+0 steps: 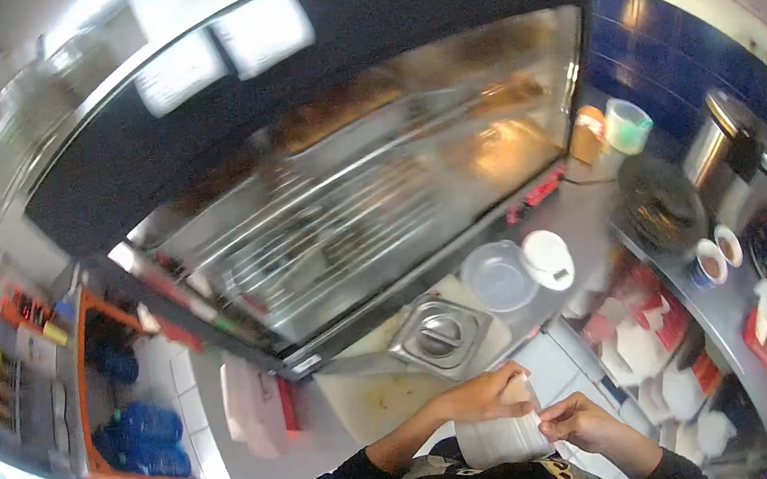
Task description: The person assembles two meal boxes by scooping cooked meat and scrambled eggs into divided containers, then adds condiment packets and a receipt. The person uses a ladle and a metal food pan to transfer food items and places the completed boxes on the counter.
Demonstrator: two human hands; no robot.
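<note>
The one camera sits on my head, tilted down over my fingers (522, 397) at the lower edge, close below me; beyond them the glass-fronted oven (365, 192) fills the view.

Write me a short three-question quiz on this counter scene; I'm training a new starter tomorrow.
1. True or false: both hands, left hand and right hand, are on the white container.
2. What lies in the steel pan? A) a ladle B) bread
3. Which sits nearer the glass display oven: the clear tub or the white container?

Key: 1 true; 2 A; 3 the clear tub.
</note>
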